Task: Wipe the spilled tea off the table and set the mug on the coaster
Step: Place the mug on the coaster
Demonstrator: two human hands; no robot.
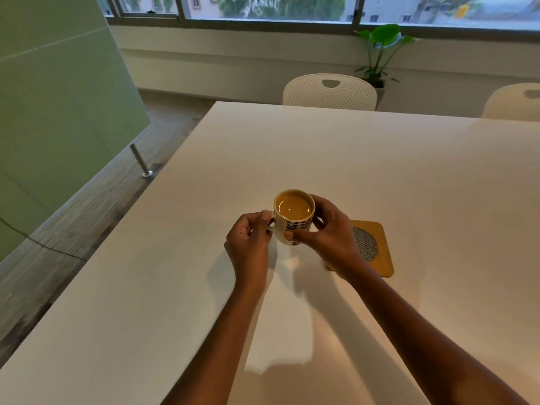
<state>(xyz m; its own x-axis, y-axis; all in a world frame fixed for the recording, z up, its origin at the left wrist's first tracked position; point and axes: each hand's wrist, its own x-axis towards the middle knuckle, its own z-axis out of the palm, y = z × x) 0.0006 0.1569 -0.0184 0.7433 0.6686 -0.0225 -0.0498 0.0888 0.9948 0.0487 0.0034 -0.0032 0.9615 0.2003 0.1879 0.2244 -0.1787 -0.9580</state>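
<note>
Fingers [264, 217] of our left hand [248, 244] are curled in, and the thumb and forefinger pinch the handle of the mug [293, 222]. Our right hand [330, 229] wraps the other side, with the thumb laid across the near face and the remaining fingers bent round the far wall, where the cup hides most of them. So both hands are clamped on the mug, which sits between them near the middle of the white desk [380, 159].

We cannot tell whether its base touches the desk, because the thumb and a shadow cover the bottom edge. The handle is mostly hidden by our left fingers. Pale brown tea [293, 206] fills the mug close to the rim. A band of dark leaf shapes runs round the outside, partly covered.

A tan square coaster [378, 252] with a round grey mesh centre lies just right of the mug, and our right hand and wrist cover its left part. The mug is beside it, not on it.

Between our forearms lies a paler patch [277, 331], and we cannot make out whether it is a cloth, paper or only light. Across the desk stands a white chair [330, 93], a second chair [514, 102] is cut off at the right edge, and a green plant [380, 45] stands behind them.
</note>
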